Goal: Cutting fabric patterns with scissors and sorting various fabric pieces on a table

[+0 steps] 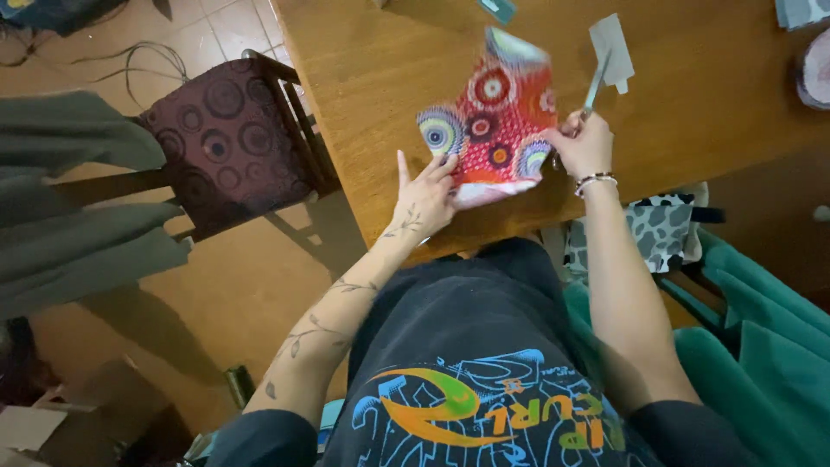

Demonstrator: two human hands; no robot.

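Head view, looking steeply down. Nearest the camera: dark printed shirt, both forearms reaching away toward 12 o'clock. At 3–4 o'clock of the torso, teal cloth drapes over something; just above it, a black-and-white spotted cushion sits under the table edge.

Left hand: flat, fingers spread, palm pressing on the near-left corner of the patterned fabric piece. Hand lies close to the table's near edge.

Fabric piece: red ground with ringed circles in blue, yellow and white; pale underside shows along its near edge at 6 o'clock. It lies on the wooden table, near edge, roughly centre frame. Far end is lifted or blurred; cannot tell which.

Right hand: fingers curled shut around the handles of scissors, at 3 o'clock of the fabric, touching its right edge. Blades point toward 12–1 o'clock; whether they are parted cannot be told. Beaded bracelet at the wrist.

Beyond the blades, at 1 o'clock, a small grey paper shape lies flat on the table. Bare wood runs from there toward 3 o'clock, giving open room right of the hand.

Table's left edge runs toward 11 o'clock. Beside it at 9 o'clock stands a chair with maroon circle-patterned seat, near the edge. Further left, grey cloth; tiled floor with cables at 10–11 o'clock.
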